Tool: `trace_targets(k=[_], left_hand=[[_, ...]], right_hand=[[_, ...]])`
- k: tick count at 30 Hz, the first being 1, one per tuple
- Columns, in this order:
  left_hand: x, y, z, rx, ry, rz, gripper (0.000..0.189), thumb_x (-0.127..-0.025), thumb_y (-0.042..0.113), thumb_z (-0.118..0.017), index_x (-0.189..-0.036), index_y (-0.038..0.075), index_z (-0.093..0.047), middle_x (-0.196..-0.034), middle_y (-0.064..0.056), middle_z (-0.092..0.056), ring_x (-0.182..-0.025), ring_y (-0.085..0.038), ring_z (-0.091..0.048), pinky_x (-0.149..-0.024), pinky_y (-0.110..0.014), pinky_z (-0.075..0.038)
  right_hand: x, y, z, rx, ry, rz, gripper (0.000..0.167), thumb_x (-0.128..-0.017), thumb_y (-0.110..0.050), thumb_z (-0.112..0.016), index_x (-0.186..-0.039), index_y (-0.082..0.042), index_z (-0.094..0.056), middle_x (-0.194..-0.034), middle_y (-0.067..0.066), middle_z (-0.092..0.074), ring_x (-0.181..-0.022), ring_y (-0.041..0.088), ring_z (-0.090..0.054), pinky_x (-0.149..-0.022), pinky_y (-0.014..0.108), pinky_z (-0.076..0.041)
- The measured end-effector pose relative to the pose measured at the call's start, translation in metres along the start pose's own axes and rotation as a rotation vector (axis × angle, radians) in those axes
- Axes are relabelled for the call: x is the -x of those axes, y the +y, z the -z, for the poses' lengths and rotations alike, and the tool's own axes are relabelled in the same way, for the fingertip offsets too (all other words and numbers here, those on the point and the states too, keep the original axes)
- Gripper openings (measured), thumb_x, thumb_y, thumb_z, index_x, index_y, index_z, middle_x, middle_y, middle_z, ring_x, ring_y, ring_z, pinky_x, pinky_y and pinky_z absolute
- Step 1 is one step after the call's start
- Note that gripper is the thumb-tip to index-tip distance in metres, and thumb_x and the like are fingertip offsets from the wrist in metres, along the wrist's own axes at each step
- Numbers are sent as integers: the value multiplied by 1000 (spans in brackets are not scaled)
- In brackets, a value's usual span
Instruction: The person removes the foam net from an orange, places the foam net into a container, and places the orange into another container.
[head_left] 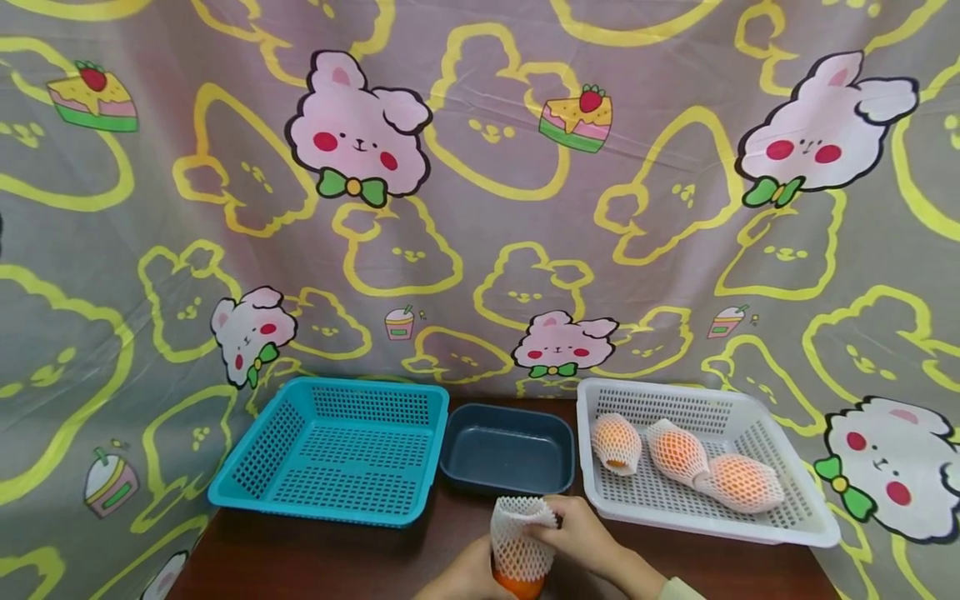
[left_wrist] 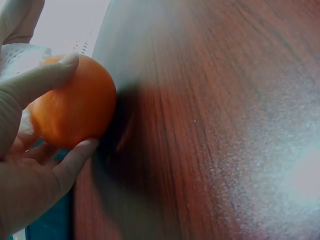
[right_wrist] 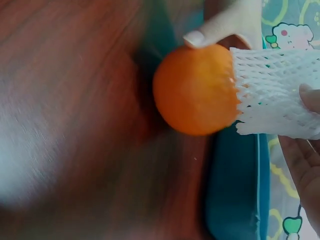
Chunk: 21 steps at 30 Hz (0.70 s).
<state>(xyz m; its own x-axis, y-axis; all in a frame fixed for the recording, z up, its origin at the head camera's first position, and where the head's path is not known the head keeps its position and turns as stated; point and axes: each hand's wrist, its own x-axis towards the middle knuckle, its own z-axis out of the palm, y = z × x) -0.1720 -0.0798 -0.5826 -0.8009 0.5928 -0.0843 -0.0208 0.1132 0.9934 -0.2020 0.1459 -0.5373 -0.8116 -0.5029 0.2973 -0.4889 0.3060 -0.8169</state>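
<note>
A bare orange [right_wrist: 192, 92] pokes out of the lower end of a white foam net sleeve [head_left: 517, 533], which still covers its upper part. My left hand [head_left: 468, 575] grips the fruit, thumb on one side and fingers on the other, as the left wrist view shows around the orange [left_wrist: 82, 107]. With my right hand [head_left: 581, 533] I pinch the net near its open top end. Fruit and net are held over the front of the table, close before the dark tray.
Behind my hands stands a dark blue tray [head_left: 510, 486]. To the left is a teal perforated basket [head_left: 322, 510]. At the right, a white basket [head_left: 712, 529] holds three net-wrapped oranges [head_left: 678, 452]. A patterned cloth [head_left: 480, 208] hangs behind the brown table [left_wrist: 200, 100].
</note>
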Motion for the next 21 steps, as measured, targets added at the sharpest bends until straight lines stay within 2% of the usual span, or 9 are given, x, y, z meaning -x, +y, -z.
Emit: trace_targets(k=[2,6,8,10,14,16,17,21], left_hand=[[1,1,-1,-25,23,18,69,-74,1,-87,-136,9,-57,-118,3,-68,-103,-13,-64,-90,-29,-52],[0,2,-3,-66,67,107,67,-73,1,-87,-133,9,-58,-112,2,-68,-95,-15,-65,-86,-35,-55],[-1,1,-2,-92,76,123,66,-72,2,-88,-131,8,-59,-108,2,-68,-92,-15,-65,-83,-36,-56],[-2,-2,-1,-117,74,114,66,-71,5,-90,-130,8,-61,-107,2,-68,-91,-16,-65,-81,-37,-56],[-6,-10,4,-164,59,127,67,-70,22,-94,-130,13,-64,-108,8,-66,-91,-12,-64,-79,-33,-55],[-6,-13,5,-181,60,104,69,-69,23,-95,-129,11,-64,-109,6,-66,-90,-13,-63,-78,-34,-55],[-6,-14,6,-199,57,112,70,-69,25,-95,-130,13,-63,-109,7,-66,-91,-12,-63,-78,-33,-55],[-4,-9,4,-209,76,102,70,-67,13,-94,-129,9,-63,-111,-1,-65,-91,-16,-61,-81,-41,-55]], right_hand=[[-4,0,3,31,1,20,17,-87,-18,-83,-98,-6,-78,-95,1,-75,-86,4,-66,-69,27,-57],[-13,0,11,98,9,65,11,-86,-17,-83,-92,-10,-76,-86,-6,-70,-76,1,-59,-62,25,-53],[-18,-1,14,121,15,81,11,-86,-16,-84,-90,-11,-75,-85,-9,-67,-74,0,-56,-61,24,-52],[-23,-1,18,145,27,111,10,-86,-15,-84,-90,-11,-75,-84,-9,-67,-73,0,-55,-61,24,-51],[-33,-3,24,209,59,193,11,-84,-10,-84,-88,-11,-74,-83,-7,-66,-72,1,-54,-61,24,-51],[-37,-4,27,244,72,221,12,-83,-7,-85,-87,-10,-74,-83,-5,-67,-72,1,-55,-61,23,-51],[-39,-4,28,260,78,228,13,-82,-6,-85,-87,-9,-74,-83,-5,-67,-72,1,-54,-61,23,-51],[-46,-9,34,302,82,205,13,-83,-6,-84,-87,-11,-73,-85,-5,-67,-73,3,-55,-63,25,-52]])
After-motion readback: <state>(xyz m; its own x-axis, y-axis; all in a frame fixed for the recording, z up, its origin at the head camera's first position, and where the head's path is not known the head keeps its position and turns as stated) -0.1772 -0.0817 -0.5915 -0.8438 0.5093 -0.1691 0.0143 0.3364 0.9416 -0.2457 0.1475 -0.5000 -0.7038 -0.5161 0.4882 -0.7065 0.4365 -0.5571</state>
